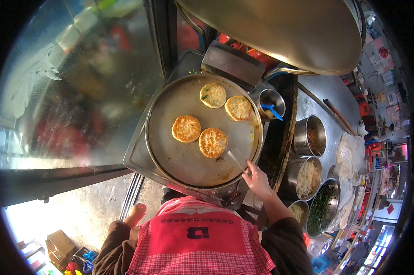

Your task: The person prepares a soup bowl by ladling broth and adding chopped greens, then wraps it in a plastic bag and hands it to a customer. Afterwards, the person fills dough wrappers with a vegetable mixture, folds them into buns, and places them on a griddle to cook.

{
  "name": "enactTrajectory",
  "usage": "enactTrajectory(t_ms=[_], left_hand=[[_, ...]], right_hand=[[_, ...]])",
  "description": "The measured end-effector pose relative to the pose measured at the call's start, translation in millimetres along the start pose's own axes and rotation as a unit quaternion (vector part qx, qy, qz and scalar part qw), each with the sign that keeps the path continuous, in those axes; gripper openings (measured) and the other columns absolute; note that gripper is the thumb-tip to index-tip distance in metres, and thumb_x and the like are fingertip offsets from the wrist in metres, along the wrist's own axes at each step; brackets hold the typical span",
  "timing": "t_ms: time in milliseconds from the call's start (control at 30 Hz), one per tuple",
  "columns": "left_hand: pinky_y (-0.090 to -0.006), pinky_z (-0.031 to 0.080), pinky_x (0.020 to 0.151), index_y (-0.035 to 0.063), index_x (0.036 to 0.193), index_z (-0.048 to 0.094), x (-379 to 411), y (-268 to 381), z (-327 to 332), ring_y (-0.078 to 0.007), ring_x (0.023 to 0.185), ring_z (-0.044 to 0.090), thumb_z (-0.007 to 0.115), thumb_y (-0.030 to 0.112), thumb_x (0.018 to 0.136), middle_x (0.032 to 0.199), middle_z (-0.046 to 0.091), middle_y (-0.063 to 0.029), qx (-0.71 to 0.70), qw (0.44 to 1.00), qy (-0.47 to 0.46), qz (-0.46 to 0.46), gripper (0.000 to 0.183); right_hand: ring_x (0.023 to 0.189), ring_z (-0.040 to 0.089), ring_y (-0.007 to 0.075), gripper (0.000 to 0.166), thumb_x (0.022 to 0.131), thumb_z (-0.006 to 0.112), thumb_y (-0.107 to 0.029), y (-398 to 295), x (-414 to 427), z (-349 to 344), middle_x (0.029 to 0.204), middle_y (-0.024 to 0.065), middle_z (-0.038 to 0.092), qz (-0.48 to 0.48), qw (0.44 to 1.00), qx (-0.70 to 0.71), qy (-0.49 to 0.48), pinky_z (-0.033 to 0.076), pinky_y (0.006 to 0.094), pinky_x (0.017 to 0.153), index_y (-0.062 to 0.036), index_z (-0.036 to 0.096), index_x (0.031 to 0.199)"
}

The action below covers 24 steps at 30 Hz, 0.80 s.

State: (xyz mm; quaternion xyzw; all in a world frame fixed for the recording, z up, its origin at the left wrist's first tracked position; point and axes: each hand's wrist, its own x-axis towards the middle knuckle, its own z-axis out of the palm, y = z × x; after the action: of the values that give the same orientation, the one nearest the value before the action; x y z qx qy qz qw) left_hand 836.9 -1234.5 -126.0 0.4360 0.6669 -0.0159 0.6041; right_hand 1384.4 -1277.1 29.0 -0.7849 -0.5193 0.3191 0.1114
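My right hand [257, 179] is at the lower right rim of a round metal griddle [165, 161], its fingers on a thin, blurred spatula [237, 159]. The spatula's tip lies by a browned flatbread [213, 142]. Another browned flatbread [186, 128] lies just left of it. Two paler flatbreads, one flecked with green [213, 95] and one at its right [238, 108], lie near the griddle's top. My left hand [135, 213] hangs below the griddle at the left, away from the food, fingers curled; whether they are fully closed is unclear.
A large round lid [296, 34] overhangs the far side. A metal cup [271, 98] with a blue-handled tool [273, 112] stands right of the griddle. Farther right are pots of filling [308, 178], a bowl of chopped greens [322, 208] and dough [348, 154]. A glass panel [90, 86] stands left.
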Motion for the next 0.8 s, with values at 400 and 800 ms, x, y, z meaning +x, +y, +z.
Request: enactTrajectory(t_ms=[400, 800], left_hand=[[-0.0296, 0.047, 0.057, 0.0014, 0.098, 0.065, 11.0, -10.4, -16.7, -0.0146, 0.066, 0.062, 0.061, 0.019, 0.085, 0.078, 0.065, -0.0055, 0.053, 0.998, -0.004, -0.018, 0.022], [-0.0296, 0.047, 0.055, 0.0018, 0.100, 0.065, 0.9, -32.8, -12.8, -0.0151, 0.065, 0.061, 0.062, 0.017, 0.084, 0.081, 0.066, -0.0070, -0.012, 0.999, 0.011, -0.035, 0.023]], right_hand=[[0.058, 0.054, 0.0131, 0.039, 0.092, 0.059, -0.023, -13.6, 75.1, 37.0, 0.083, 0.0072, 0.063, 0.170, 0.827, 0.527, -0.095, 0.043, 0.0280, 0.047, -0.0095, 0.042, 0.125], [0.074, 0.063, 0.0255, 0.055, 0.091, 0.055, -0.020, -50.5, 175.3, 12.5, 0.097, 0.0127, 0.064, -0.157, 0.952, -0.103, 0.241, 0.051, 0.0366, 0.065, -0.0095, 0.035, 0.141]])
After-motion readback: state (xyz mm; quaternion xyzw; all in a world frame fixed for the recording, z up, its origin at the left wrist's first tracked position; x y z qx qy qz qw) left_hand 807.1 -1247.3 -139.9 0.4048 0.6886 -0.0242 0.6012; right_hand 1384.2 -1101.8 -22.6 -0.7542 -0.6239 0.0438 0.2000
